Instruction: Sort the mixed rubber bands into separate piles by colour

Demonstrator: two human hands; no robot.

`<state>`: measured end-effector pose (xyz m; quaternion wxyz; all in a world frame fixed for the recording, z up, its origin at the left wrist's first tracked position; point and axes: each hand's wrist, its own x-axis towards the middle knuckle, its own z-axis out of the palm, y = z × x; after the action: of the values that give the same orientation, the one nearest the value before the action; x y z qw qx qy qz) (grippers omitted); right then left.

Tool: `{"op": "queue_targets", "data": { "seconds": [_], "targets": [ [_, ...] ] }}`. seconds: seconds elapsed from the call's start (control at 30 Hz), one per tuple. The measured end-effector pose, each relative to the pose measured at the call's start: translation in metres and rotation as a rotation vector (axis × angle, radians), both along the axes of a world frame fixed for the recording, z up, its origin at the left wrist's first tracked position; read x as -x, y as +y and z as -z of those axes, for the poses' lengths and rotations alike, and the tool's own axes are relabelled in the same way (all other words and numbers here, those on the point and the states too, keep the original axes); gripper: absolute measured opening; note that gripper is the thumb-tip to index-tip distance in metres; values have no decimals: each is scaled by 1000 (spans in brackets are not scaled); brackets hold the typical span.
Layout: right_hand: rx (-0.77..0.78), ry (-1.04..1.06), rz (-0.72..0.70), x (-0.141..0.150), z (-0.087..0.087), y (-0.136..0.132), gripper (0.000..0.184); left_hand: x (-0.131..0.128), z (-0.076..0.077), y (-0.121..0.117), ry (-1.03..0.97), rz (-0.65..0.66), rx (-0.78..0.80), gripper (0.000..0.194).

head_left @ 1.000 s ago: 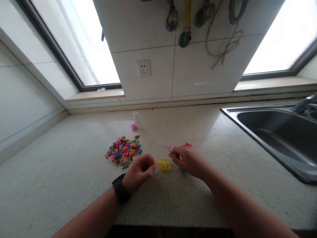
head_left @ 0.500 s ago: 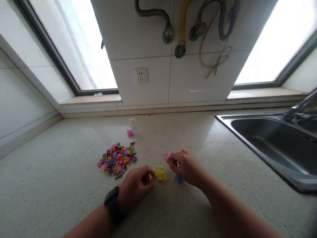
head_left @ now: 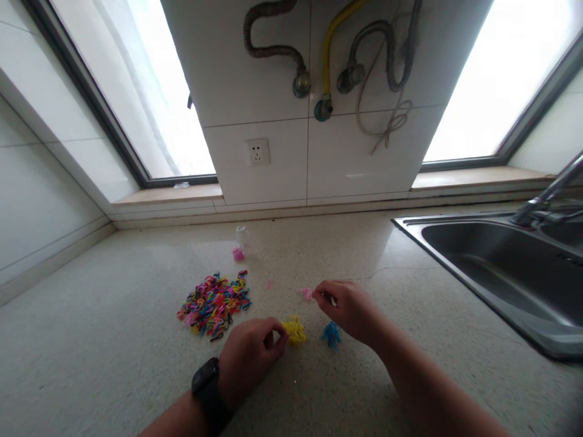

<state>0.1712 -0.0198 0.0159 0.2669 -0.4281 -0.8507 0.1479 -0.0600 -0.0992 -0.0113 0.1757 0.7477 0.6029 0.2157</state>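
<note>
My left hand (head_left: pixel 252 352), a black watch (head_left: pixel 208 388) on its wrist, is closed in a pinch at the left edge of a small pile of yellow rubber bands (head_left: pixel 295 331). Thumb and forefinger of my right hand (head_left: pixel 346 308) are pressed together just right of some pink rubber bands (head_left: pixel 306 294). Anything between the fingertips of either hand is too small to make out. A little heap of blue rubber bands (head_left: pixel 331 334) lies below my right hand. To the left spreads a large mixed pile of coloured rubber bands (head_left: pixel 214 303).
A clear container (head_left: pixel 242 234) and a pink piece (head_left: pixel 238 254) stand behind the mixed pile. One stray pink band (head_left: pixel 269 284) lies on the speckled counter (head_left: pixel 113 340). At the right is a steel sink (head_left: pixel 483 261); a socket (head_left: pixel 257 152) sits on the tiled wall.
My right hand has shifted slightly away from the blue heap, which shows more fully. The red bits behind that hand no longer show. The whole view has tilted up a little.
</note>
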Motion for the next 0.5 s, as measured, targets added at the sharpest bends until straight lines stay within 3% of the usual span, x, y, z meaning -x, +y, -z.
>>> {"op": "queue_targets", "data": {
  "seconds": [0.17, 0.27, 0.4, 0.5],
  "targets": [
    [13, 166, 54, -15, -5, 4, 24, 1, -1, 1, -76, 9, 7, 17],
    [14, 306, 112, -31, -26, -1, 29, 3, 1, 4, -133, 12, 12, 18],
    [-81, 341, 161, -58, -65, -4, 31, 6, 6, 7, -189, -20, -6, 21],
    [-121, 281, 184, -80, -69, 11, 32, 6, 7, 8, -194, -29, -2, 21]
  ]
}}
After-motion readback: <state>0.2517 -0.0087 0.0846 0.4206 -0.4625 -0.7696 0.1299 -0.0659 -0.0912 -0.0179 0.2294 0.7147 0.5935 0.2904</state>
